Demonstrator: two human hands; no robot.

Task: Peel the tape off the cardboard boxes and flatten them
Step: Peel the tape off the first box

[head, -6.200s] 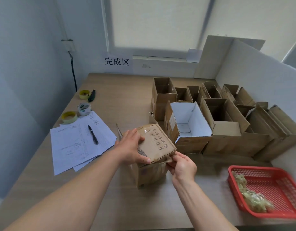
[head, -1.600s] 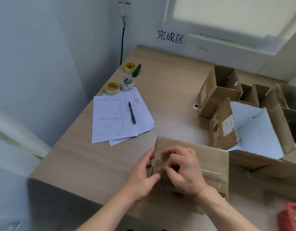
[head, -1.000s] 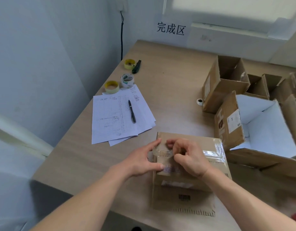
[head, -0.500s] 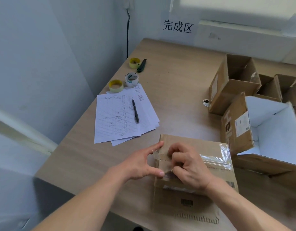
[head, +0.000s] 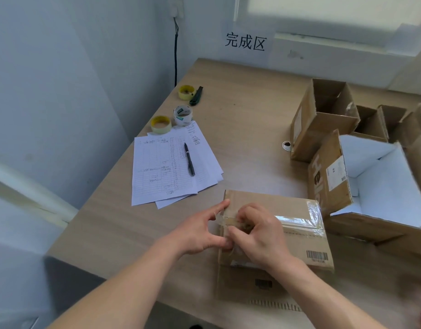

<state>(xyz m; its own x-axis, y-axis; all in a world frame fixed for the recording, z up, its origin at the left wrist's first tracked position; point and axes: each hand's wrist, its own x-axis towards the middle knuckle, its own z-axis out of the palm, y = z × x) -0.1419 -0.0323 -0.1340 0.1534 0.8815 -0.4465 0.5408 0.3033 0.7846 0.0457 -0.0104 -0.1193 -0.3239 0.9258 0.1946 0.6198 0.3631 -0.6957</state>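
Observation:
A brown cardboard box (head: 271,205) lies on the wooden table (head: 247,129) near its front edge, with a strip of clear tape (head: 299,220) running across its top. My left hand (head: 200,231) braces the box's left end, thumb and fingers spread against the cardboard. My right hand (head: 259,236) is curled over the tape's left end and pinches it at the box's edge. A short bit of tape curls up between the two hands.
Several open cardboard boxes (head: 323,115) stand at the right, the nearest one white inside (head: 375,176). Papers with a pen (head: 189,159) lie at the left, with three tape rolls (head: 160,124) and a dark cutter (head: 196,96) behind them. A sign hangs on the back wall.
The box went from held upright to lying flat at the table's front edge. Over the last second both hands stay at its left end, my right fingers working the tape's end loose.

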